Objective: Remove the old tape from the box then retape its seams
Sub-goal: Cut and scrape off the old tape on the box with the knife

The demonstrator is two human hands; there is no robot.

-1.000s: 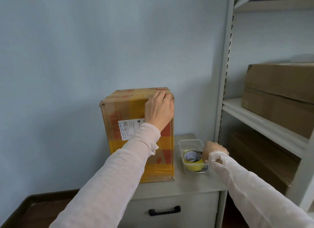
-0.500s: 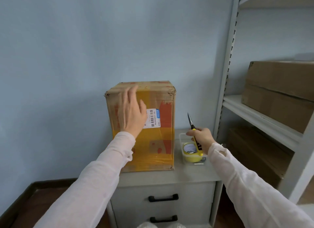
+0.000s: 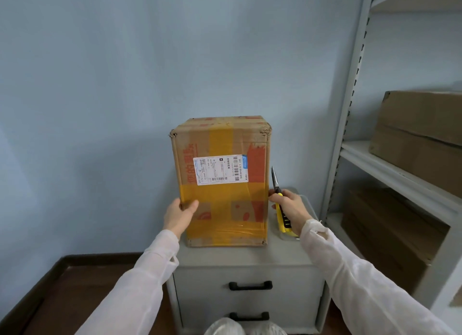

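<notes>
A tall cardboard box (image 3: 220,182) stands upright in the centre of the frame on a grey drawer cabinet (image 3: 250,259), against a pale blue wall. Bands of yellow tape (image 3: 222,197) cross its front, and a white shipping label (image 3: 220,170) sits mid-face. The left hand (image 3: 178,216) grips the box's lower left edge, thumb on the front and fingers round the side. The right hand (image 3: 290,209), at the lower right edge, is curled round a yellow knife (image 3: 283,221) with its blade pointing up; its fingertips touch the box. At the right of the frame, a metal shelf (image 3: 390,169) holds more brown boxes (image 3: 420,134).
</notes>
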